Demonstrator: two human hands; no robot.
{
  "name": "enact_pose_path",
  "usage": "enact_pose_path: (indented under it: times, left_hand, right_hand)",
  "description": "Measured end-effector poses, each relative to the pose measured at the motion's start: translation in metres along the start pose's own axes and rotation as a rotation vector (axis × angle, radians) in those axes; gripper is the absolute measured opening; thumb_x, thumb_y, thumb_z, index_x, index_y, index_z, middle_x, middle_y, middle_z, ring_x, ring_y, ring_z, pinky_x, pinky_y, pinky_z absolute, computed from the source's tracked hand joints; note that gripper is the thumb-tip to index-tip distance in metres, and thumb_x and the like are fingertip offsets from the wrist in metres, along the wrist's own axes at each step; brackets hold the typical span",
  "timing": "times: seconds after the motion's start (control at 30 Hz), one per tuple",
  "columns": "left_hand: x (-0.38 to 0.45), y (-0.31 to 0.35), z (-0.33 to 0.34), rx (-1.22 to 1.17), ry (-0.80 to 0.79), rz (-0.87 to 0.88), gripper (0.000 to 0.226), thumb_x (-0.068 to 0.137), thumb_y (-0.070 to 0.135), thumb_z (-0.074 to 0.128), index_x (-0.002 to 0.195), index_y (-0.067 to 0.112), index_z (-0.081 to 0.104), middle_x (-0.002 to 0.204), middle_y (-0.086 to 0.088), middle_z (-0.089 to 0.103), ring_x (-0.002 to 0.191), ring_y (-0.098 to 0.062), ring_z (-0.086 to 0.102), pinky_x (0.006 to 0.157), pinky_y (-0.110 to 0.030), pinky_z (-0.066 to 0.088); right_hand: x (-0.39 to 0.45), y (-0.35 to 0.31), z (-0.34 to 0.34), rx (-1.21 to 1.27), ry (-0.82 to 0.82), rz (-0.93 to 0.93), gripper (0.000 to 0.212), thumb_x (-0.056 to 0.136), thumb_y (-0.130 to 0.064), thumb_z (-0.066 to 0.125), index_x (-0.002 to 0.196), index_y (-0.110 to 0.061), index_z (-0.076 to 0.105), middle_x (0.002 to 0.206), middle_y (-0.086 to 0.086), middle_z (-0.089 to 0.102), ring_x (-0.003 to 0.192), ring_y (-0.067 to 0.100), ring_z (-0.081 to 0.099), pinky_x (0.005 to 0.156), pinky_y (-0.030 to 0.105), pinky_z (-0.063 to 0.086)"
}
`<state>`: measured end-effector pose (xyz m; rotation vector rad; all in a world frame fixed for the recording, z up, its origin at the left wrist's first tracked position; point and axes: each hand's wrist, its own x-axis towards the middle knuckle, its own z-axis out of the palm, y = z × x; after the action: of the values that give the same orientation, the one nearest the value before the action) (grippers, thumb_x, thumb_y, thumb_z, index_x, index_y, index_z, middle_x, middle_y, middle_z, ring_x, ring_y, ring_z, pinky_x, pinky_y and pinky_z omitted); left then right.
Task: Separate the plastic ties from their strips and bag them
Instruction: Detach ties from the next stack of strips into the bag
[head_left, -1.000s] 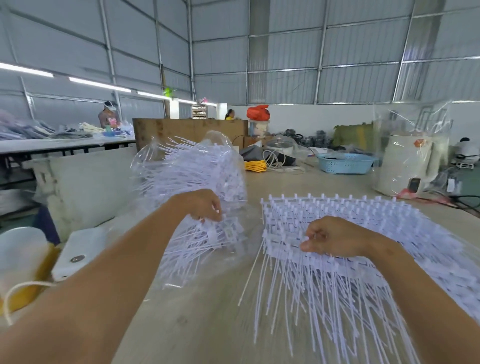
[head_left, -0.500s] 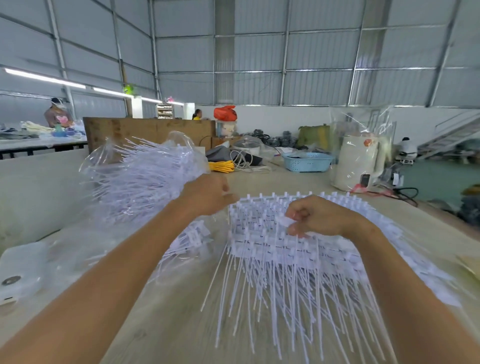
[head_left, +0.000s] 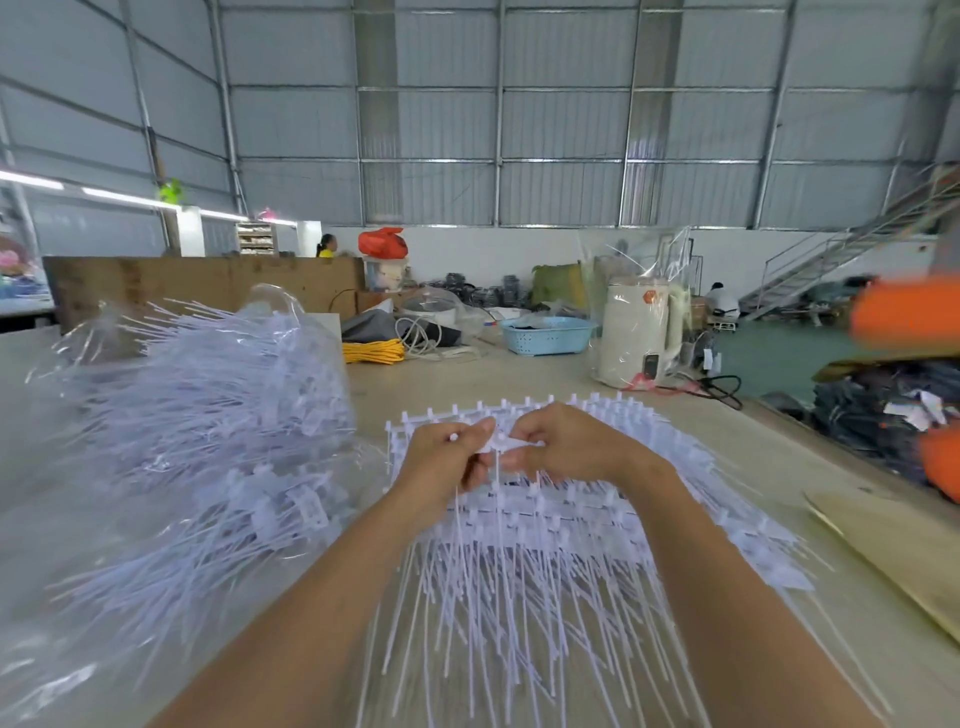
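A stack of white strips with plastic ties (head_left: 561, 525) lies spread on the table in front of me, tails pointing toward me. Above its far end my left hand (head_left: 444, 460) and my right hand (head_left: 563, 444) meet, both pinching the head end of one strip of ties (head_left: 498, 444), whose thin tails hang down between them. To the left stands a clear plastic bag (head_left: 208, 415) bulging with loose white ties, its mouth facing the stack.
A wooden table (head_left: 519, 379) carries a blue basket (head_left: 545, 335), yellow cable coil (head_left: 373, 352), a white wrapped appliance (head_left: 636, 338) and cardboard (head_left: 893, 551) at the right edge. Dark goods and orange shapes lie beyond the right edge.
My left hand left the bag and came right to meet the right hand above the stack. Both now pinch one strip. The camera view swung right.
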<state>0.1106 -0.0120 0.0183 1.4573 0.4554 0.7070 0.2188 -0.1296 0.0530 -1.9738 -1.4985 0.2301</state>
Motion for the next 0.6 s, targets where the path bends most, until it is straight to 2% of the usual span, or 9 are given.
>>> enact_pose_path:
  times: [0.03,0.1,0.13,0.23,0.33,0.4,0.5,0.6]
  left_hand:
    - [0.000,0.000,0.001,-0.116,-0.007,-0.096,0.024,0.089,0.022,0.065,0.070,0.008,0.059,0.043,-0.001,0.052,0.032,-0.006,0.043,0.034,-0.014,0.035]
    - [-0.001,0.002,0.001,-0.283,-0.059,-0.271,0.024,0.088,0.028,0.066,0.074,0.010,0.057,0.044,0.000,0.051,0.033,-0.005,0.043,0.034,-0.013,0.036]
    - [-0.001,0.002,0.000,-0.312,-0.091,-0.303,0.025,0.088,0.031,0.065,0.074,0.011,0.056,0.045,0.001,0.050,0.033,-0.005,0.042,0.034,-0.013,0.035]
    - [0.000,-0.002,0.001,-0.132,-0.094,-0.190,0.033,0.089,0.035,0.062,0.066,0.014,0.051,0.045,0.003,0.047,0.033,-0.005,0.035,0.034,-0.014,0.027]
    - [0.000,-0.008,0.005,0.143,-0.002,0.010,0.038,0.088,0.035,0.064,0.061,0.013,0.050,0.041,0.004,0.047,0.031,-0.006,0.034,0.034,-0.015,0.025]
    - [0.001,-0.010,0.006,0.189,0.041,0.009,0.037,0.088,0.032,0.065,0.063,0.011,0.048,0.040,0.002,0.046,0.029,-0.006,0.033,0.033,-0.015,0.025]
    - [0.003,-0.013,0.007,0.211,0.077,-0.012,0.036,0.089,0.026,0.065,0.065,0.008,0.044,0.045,-0.003,0.042,0.027,-0.006,0.031,0.032,-0.014,0.023]
    - [0.006,-0.012,0.007,0.252,0.101,-0.015,0.041,0.089,0.022,0.065,0.058,0.006,0.044,0.038,-0.002,0.042,0.024,-0.006,0.032,0.032,-0.013,0.022]
  right_hand:
    - [0.001,-0.001,0.001,-0.008,0.014,-0.016,0.026,0.083,-0.022,0.070,0.078,0.002,0.063,0.071,0.010,0.060,0.062,0.017,0.053,0.069,0.037,0.049]
    - [0.003,-0.005,0.000,-0.013,0.037,-0.039,0.028,0.081,-0.020,0.072,0.077,0.006,0.063,0.070,0.015,0.057,0.061,0.019,0.051,0.062,0.033,0.046]
    - [0.003,-0.006,0.000,-0.016,0.039,-0.038,0.026,0.080,-0.019,0.073,0.073,0.004,0.062,0.068,0.014,0.056,0.057,0.018,0.051,0.059,0.032,0.046]
    - [0.003,-0.005,-0.001,-0.017,-0.017,0.010,0.024,0.084,-0.023,0.069,0.064,-0.013,0.060,0.061,0.002,0.058,0.051,0.014,0.053,0.054,0.029,0.048]
    - [0.001,-0.005,0.003,-0.014,-0.089,0.042,0.023,0.090,-0.027,0.062,0.071,-0.013,0.063,0.058,0.000,0.060,0.049,0.009,0.054,0.047,0.019,0.046]
    - [0.001,-0.005,0.008,-0.038,-0.081,0.040,0.025,0.090,-0.024,0.062,0.069,-0.011,0.061,0.055,0.002,0.057,0.041,0.002,0.050,0.043,0.014,0.043]
    - [0.004,-0.003,0.013,-0.109,-0.052,0.042,0.025,0.088,-0.025,0.064,0.082,-0.001,0.067,0.053,0.001,0.055,0.045,0.007,0.052,0.047,0.018,0.047]
    - [0.006,-0.004,0.014,-0.234,-0.011,0.018,0.021,0.086,-0.030,0.065,0.078,-0.010,0.067,0.051,-0.006,0.055,0.043,0.003,0.051,0.054,0.022,0.045]
